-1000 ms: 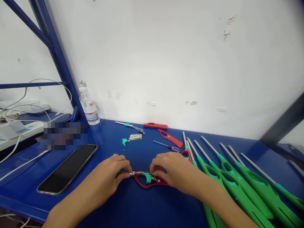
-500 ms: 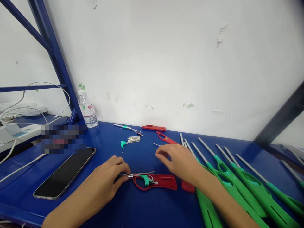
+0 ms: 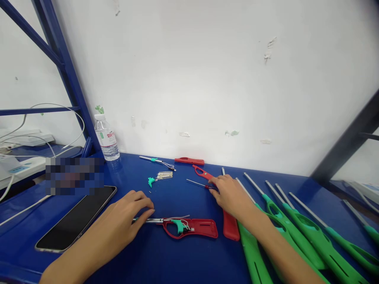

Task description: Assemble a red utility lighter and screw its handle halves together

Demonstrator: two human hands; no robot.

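Observation:
Beside the opened lighter, my left hand (image 3: 132, 211) hovers over the metal tube (image 3: 152, 220), thumb and forefinger slightly apart with nothing between them. The opened red lighter shell (image 3: 204, 228) lies flat, with a green trigger (image 3: 179, 226) and thin wires inside. Farther right, my right hand (image 3: 229, 193) has its fingertips closed around the red handle of a small screwdriver (image 3: 199, 183), whose shaft points left. Part of the handle is hidden by the fingers. Under that hand lies another red lighter piece (image 3: 231, 227).
Several green long-neck lighters (image 3: 314, 236) cover the right side. At the back are a red casing piece (image 3: 189, 161), a metal tube with wires (image 3: 154, 160), a loose green trigger (image 3: 151, 181) and small metallic parts (image 3: 165, 175). A phone (image 3: 77, 219) and water bottle (image 3: 107, 140) stand left.
My left hand has let go of the lighter's tube and shifted slightly left. My right hand has moved right onto the screwdriver's handle and closed on it. The view has tilted slightly.

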